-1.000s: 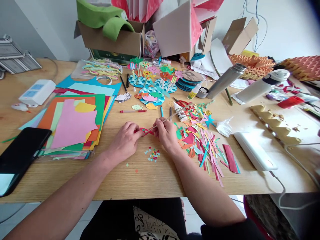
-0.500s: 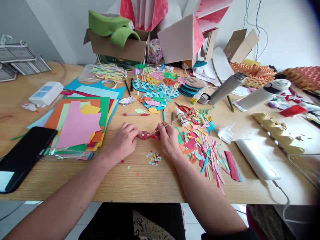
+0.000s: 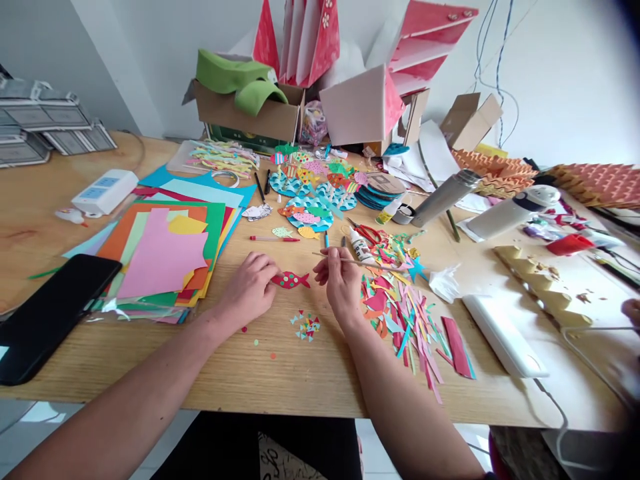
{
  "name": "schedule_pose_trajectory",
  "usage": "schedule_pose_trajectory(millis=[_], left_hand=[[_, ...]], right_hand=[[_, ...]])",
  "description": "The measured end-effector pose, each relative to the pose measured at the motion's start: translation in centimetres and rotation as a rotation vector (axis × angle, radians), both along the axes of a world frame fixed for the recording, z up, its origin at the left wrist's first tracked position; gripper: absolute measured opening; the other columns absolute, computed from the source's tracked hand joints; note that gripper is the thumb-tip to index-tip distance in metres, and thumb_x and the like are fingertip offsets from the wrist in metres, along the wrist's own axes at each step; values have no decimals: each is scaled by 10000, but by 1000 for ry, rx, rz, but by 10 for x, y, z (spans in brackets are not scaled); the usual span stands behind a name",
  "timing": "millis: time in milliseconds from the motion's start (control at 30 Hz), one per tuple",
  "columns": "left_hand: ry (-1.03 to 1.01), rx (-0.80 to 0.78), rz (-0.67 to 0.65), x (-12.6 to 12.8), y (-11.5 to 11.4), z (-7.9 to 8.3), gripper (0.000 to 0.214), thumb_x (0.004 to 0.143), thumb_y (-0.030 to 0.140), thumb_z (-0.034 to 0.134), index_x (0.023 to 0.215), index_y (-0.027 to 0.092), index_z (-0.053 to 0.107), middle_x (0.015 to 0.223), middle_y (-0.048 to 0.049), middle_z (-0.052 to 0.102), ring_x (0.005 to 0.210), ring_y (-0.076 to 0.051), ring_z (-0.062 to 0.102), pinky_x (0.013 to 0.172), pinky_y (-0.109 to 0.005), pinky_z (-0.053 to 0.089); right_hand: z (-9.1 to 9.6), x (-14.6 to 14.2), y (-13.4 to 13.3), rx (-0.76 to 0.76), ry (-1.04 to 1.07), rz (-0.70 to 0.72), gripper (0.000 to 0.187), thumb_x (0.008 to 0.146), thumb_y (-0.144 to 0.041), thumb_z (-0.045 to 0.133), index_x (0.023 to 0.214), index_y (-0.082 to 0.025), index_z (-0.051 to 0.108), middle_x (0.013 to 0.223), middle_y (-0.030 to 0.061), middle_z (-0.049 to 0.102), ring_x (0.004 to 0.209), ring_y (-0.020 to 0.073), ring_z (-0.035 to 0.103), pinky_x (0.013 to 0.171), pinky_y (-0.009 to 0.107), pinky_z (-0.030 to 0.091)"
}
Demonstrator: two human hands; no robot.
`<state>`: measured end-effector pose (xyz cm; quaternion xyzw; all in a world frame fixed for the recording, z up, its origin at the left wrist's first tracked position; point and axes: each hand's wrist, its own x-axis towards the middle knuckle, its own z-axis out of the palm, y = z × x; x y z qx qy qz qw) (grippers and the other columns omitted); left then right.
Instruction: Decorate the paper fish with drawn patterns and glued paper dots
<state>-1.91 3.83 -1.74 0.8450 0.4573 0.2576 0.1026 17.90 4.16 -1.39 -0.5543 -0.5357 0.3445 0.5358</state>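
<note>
A red spotted paper fish point(image 3: 290, 280) lies flat on the worktop point(image 3: 150, 360) between the hands, long axis left to right, its left end just beside the nearer left hand point(image 3: 247, 290), fingers curled and unclamped, while the right hand point(image 3: 343, 283) pinches a thin stick point(image 3: 345, 261), fingers together.

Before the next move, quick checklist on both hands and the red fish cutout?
Fingertips of the left hand at the red paper fish: ok, fish lying flat on the table.
Pinch of the right hand on the thin stick: ok.
Thin stick apart from the fish: ok.
Glue on the fish: cannot tell.
Cap of the white bottle: cannot tell.
Another person's hand away from the fish: ok, at the far right edge.
</note>
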Motion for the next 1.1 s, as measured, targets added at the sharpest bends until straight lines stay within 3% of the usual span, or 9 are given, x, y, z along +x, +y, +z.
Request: schedule_pose_trajectory(millis=[167, 267, 400, 567, 933, 1100], left_hand=[[37, -2, 119, -3, 1, -1, 165, 832, 126, 580, 960, 163, 677, 988, -94, 635, 1020, -283, 525, 907, -453, 496], [65, -26, 118, -4, 2, -4, 138, 825, 126, 603, 934, 164, 680, 982, -96, 633, 1018, -281, 523, 915, -449, 492], [62, -23, 110, -2, 2, -6, 121, 830, 113, 594, 903, 164, 677, 961, -96, 632, 1003, -279, 520, 906, -445, 492], [49, -16, 118, 0, 1, -3, 139, 817, 87, 597, 886, 182, 670, 948, -79, 638, 984, -268, 533, 883, -427, 501], [5, -29, 122, -1, 2, -5, 151, 809, 75, 581, 858, 196, 657, 932, -68, 634, 977, -252, 546, 861, -414, 514], [-12, -32, 120, -1, 3, -3, 166, 793, 59, 582, 845, 203, 647, 929, -65, 636, 972, -250, 549, 859, -416, 516]], right_hand=[[1, 8, 5, 91, -508, 79, 156, 947, -271, 483, 884, -208, 610, 832, 53, 698, 810, 196, 632, 765, 322, 485], [0, 12, 7, 85, -698, 175, 98, 858, -140, 570, 888, -213, 629, 891, 65, 714, 897, 228, 600, 815, 337, 469], [-4, 13, 8, 41, -741, 256, 188, 818, -68, 588, 945, -200, 631, 927, 70, 721, 908, 231, 591, 835, 343, 466], [-8, 11, 9, 12, -784, 251, 258, 790, -3, 546, 958, -181, 628, 903, 67, 706, 880, 224, 593, 827, 339, 454], [-5, 10, 7, -17, -834, 239, 174, 877, -94, 545, 998, -185, 633, 948, 79, 706, 925, 246, 583, 840, 365, 426], [-2, 10, 7, -73, -867, 282, 213, 855, -62, 562, 1016, -177, 639, 977, 88, 707, 967, 254, 592, 842, 360, 416]])
